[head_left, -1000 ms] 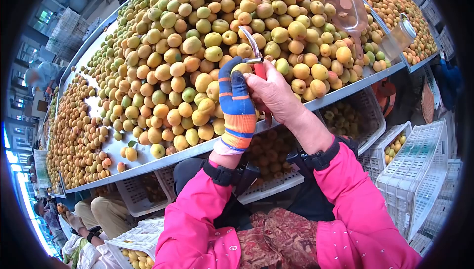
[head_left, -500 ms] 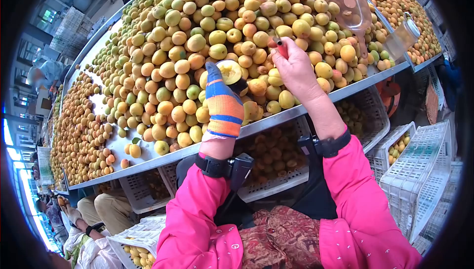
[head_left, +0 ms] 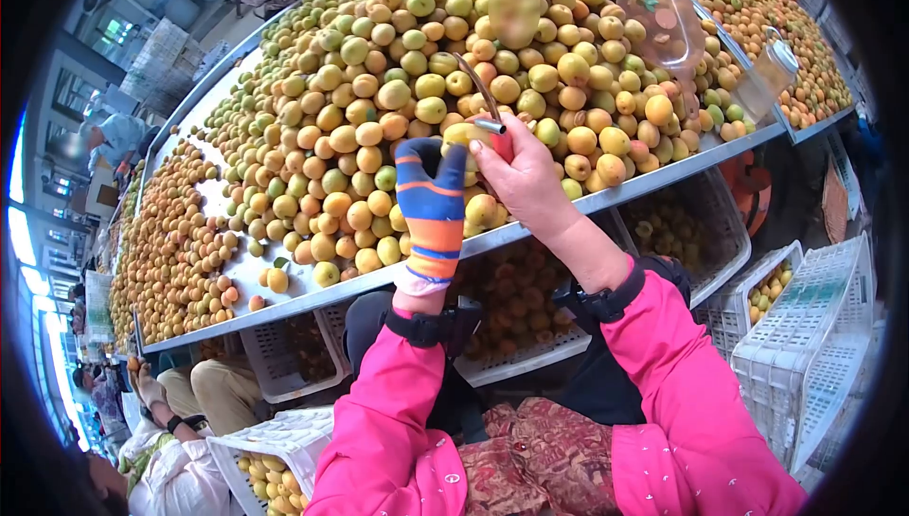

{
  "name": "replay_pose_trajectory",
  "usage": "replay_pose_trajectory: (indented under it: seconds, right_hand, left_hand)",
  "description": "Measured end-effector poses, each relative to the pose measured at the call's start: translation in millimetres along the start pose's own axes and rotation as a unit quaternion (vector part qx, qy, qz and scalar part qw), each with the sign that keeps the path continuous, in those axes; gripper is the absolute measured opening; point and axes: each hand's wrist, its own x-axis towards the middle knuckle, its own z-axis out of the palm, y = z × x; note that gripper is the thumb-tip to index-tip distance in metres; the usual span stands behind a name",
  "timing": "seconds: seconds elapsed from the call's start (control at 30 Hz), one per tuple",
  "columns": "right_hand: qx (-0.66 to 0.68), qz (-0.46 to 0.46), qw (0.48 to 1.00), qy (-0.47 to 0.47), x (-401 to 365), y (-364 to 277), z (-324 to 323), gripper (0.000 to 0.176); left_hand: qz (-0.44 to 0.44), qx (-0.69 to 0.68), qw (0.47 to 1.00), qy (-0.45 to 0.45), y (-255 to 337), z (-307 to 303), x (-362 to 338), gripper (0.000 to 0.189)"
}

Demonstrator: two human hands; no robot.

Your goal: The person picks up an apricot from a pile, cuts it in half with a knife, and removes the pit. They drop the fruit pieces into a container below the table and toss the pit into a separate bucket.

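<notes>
My left hand (head_left: 431, 208), in a blue and orange striped glove, holds a yellow fruit (head_left: 464, 133) between thumb and fingers at the front of the fruit pile. My bare right hand (head_left: 521, 168) is closed around a red-handled tool (head_left: 500, 141) with a short metal tube end, right against that fruit. A thin brown curved strip (head_left: 480, 86) rises above the tool; whether it belongs to the tool I cannot tell. Around both hands lies a large heap of yellow, orange and green fruits (head_left: 360, 99) on a metal-edged table (head_left: 275, 312).
A clear plastic scoop (head_left: 674, 38) and a clear jar (head_left: 767, 76) rest at the right. Under the table edge are crates of fruit (head_left: 696, 237). White crates (head_left: 805, 327) stand at the right, and another (head_left: 275, 445) at lower left. Other people sit and stand at the left.
My right hand has moved down and left, bringing the tool to the fruit in my left hand. The fruit's open cut face no longer shows. The camera view has shifted slightly.
</notes>
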Motion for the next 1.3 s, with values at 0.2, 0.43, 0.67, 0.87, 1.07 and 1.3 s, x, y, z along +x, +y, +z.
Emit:
replay_pose_trajectory:
  seconds: [0.2, 0.43, 0.67, 0.87, 1.07, 1.3]
  right_hand:
    - [-0.226, -0.231, 0.946, 0.013, -26, -18, 18, 0.026]
    - [-0.306, -0.123, 0.944, -0.012, -97, -19, 28, 0.026]
    - [0.108, 0.2, 0.965, -0.135, -151, 13, 75, 0.02]
    - [0.188, 0.301, 0.934, -0.04, -169, 28, 135, 0.022]
    - [0.245, 0.31, 0.887, -0.239, -199, 18, 199, 0.025]
    - [0.208, 0.293, 0.895, -0.264, -204, 27, 199, 0.023]
  left_hand:
    - [0.177, 0.153, 0.972, 0.029, 38, -29, -18, 0.022]
    - [0.232, 0.362, 0.888, -0.163, 89, -83, -56, 0.015]
    - [0.283, 0.458, 0.82, -0.192, 129, -159, -101, 0.011]
    - [0.243, 0.332, 0.912, 0.0, 201, -224, -164, 0.017]
    - [0.04, 0.026, 0.979, 0.201, 239, -281, -266, 0.018]
    - [-0.151, -0.15, 0.95, 0.231, 251, -306, -296, 0.012]
